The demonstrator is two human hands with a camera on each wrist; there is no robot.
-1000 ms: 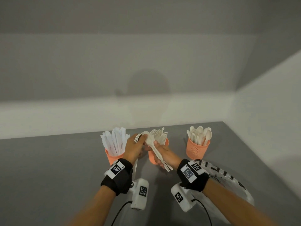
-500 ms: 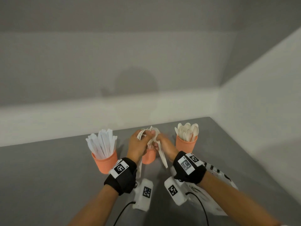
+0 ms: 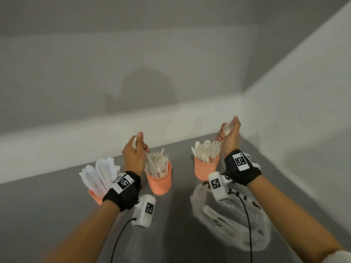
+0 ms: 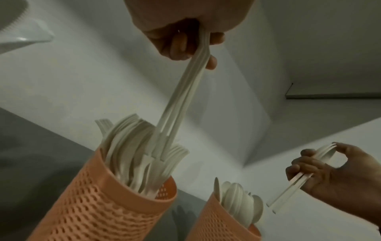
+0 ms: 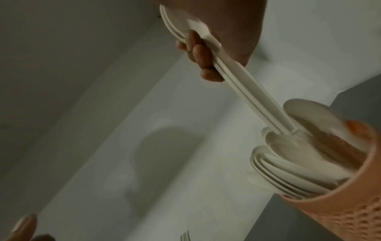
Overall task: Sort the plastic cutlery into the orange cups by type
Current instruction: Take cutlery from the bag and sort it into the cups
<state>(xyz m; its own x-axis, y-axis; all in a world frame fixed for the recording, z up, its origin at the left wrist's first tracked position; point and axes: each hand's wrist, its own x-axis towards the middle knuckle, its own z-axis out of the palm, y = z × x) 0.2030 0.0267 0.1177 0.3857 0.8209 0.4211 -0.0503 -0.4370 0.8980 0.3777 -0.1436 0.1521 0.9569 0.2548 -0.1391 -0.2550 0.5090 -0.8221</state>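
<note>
- The left hand (image 3: 133,154) is raised above the middle orange cup (image 3: 160,182), its fingers (image 4: 179,44) curled round the head ends of a few white forks (image 4: 181,97), whose handles point down into that cup
- The bundle's lower ends sit among the forks already standing in the middle cup (image 4: 107,210), tines up, crowded toward its left side
- The right hand (image 3: 230,137) is held higher and nearer the corner wall, above the right orange cup (image 3: 205,168); its fingers (image 5: 199,52) and thumb clasp the bowl ends of a few white spoons (image 5: 253,96)
- The spoon handles slant down toward the right cup (image 5: 338,212), their tips meeting the bowls of the spoons stacked there; whether they are inside the rim I cannot tell
- In the left wrist view the right hand (image 4: 329,176) shows at the lower right with the spoons pinched between fingertips and thumb, handles hanging free above the right cup (image 4: 222,225)
- The left orange cup (image 3: 95,196) stands behind the left wrist, filled with white knives (image 3: 100,173) that fan out above its rim
- All three cups are mesh-walled and stand in a row on the grey table (image 3: 47,215), close to the white wall
- A crumpled clear plastic bag (image 3: 233,219) lies on the table near the right cup, under the right forearm
- Black wrist straps (image 3: 123,190) with printed square markers and white camera units sit on both wrists
</note>
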